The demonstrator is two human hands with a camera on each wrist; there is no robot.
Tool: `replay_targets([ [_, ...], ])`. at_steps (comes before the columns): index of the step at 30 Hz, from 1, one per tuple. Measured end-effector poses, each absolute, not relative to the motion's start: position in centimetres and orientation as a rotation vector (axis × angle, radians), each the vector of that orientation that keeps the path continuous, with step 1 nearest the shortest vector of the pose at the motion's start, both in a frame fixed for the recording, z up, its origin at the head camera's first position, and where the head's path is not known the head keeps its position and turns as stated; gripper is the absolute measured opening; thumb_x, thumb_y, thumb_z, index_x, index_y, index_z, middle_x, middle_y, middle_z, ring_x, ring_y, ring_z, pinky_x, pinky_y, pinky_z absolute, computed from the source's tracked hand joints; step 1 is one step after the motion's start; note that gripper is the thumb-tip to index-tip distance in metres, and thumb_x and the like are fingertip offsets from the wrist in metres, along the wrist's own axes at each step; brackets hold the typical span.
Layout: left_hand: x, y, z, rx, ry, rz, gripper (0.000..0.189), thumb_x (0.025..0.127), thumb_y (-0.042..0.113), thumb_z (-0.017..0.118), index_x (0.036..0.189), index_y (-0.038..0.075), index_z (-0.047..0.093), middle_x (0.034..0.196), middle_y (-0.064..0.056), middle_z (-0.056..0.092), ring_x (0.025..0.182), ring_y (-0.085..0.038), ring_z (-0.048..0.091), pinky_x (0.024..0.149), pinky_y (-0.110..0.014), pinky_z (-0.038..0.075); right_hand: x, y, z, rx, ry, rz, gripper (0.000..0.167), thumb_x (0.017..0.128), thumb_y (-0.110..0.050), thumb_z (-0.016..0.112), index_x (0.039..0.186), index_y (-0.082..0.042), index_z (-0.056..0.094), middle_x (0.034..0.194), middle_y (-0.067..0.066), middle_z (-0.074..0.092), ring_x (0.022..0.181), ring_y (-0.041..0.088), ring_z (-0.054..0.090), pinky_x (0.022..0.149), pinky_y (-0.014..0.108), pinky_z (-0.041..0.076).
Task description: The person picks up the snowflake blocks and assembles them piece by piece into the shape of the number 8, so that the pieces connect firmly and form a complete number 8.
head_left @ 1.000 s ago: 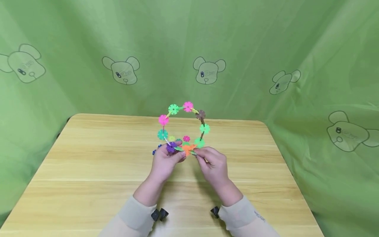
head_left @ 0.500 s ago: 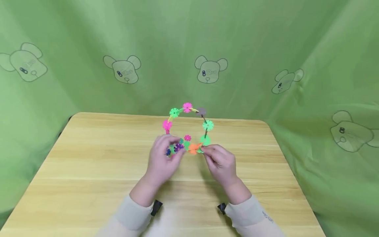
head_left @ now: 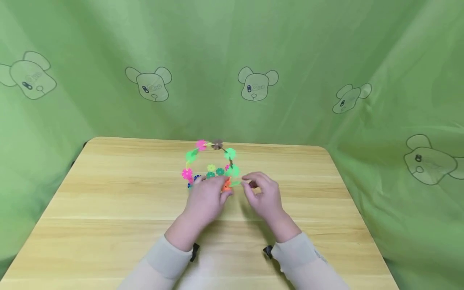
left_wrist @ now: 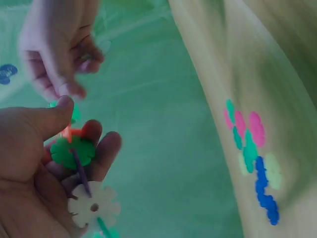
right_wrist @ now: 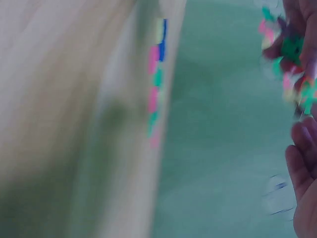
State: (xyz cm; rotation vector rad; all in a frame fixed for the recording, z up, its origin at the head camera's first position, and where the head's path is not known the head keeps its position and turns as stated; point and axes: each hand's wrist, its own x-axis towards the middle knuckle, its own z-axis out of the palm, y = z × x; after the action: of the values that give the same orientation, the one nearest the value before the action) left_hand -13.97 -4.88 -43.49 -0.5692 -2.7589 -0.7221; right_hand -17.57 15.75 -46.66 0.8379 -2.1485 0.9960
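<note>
Probably light and loose-jointed, the disc ring [head_left: 230, 154] suits holding beside joints; left grip [head_left: 206, 198] pinches its near side, right grip [head_left: 264, 193] I cannot tell.

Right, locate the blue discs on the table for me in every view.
Head: blue discs left of centre, beside the left hand.
Left wrist: blue discs on the right side, below mid-height.
Right wrist: blue discs near the top, about mid-width, blurred.
Shared landmark: the green curtain, visible in all three.
</note>
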Motion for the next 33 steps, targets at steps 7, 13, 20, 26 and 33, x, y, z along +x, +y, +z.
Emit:
replay_targets([
  [7,-14.2,-5.3,-44.2,-0.344,-2.766,-0.876,0.041,0.098,0.034,0.078,0.121,0.002,0.068,0.099,-0.012,0.078,0.084,-0.028,0.074,0.087,-0.045,0.048,-21.8,15.6,-49.8,0.343,-2.816,1.071,0.027,0.101,-0.014,0.072,0.123,0.000,0.072,0.106,0.009,0.075,0.087,0.021,0.070,0.080,0.039,0.061],
  [13,-14.2,-5.3,-44.3,-0.302,-2.781,-0.888,0.037,0.097,0.034,0.080,0.113,0.003,0.065,0.083,-0.005,0.071,0.068,-0.022,0.060,0.077,-0.040,0.044,-24.4,13.8,-51.3,0.269,-3.113,0.864,0.040,0.103,-0.023,0.068,0.134,0.002,0.068,0.113,0.013,0.073,0.102,0.029,0.069,0.098,0.048,0.056],
  [20,-14.1,-5.1,-44.3,-0.289,-2.801,-0.889,0.035,0.096,0.035,0.081,0.106,0.005,0.064,0.076,-0.001,0.065,0.063,-0.019,0.054,0.077,-0.039,0.040,-26.0,11.9,-52.1,0.096,-3.224,0.642,0.031,0.105,-0.026,0.068,0.124,-0.004,0.075,0.123,0.014,0.072,0.118,0.034,0.067,0.099,0.051,0.056],
  [26,-14.2,-4.9,-44.4,-0.284,-2.815,-0.882,0.035,0.096,0.037,0.080,0.099,0.008,0.060,0.070,0.003,0.055,0.060,-0.019,0.048,0.076,-0.039,0.038,-26.2,12.0,-52.4,0.058,-3.224,0.698,0.028,0.099,-0.011,0.070,0.125,-0.004,0.075,0.126,0.013,0.070,0.123,0.033,0.064,0.103,0.049,0.054],
  [33,-14.1,-5.0,-44.5,-0.276,-2.809,-0.926,0.032,0.099,0.036,0.077,0.101,0.008,0.060,0.070,0.004,0.054,0.060,-0.018,0.047,0.078,-0.039,0.037,-24.4,14.2,-51.4,0.174,-3.106,1.143,0.010,0.093,-0.008,0.079,0.099,-0.003,0.073,0.088,0.007,0.067,0.083,0.023,0.063,0.080,0.038,0.056],
])
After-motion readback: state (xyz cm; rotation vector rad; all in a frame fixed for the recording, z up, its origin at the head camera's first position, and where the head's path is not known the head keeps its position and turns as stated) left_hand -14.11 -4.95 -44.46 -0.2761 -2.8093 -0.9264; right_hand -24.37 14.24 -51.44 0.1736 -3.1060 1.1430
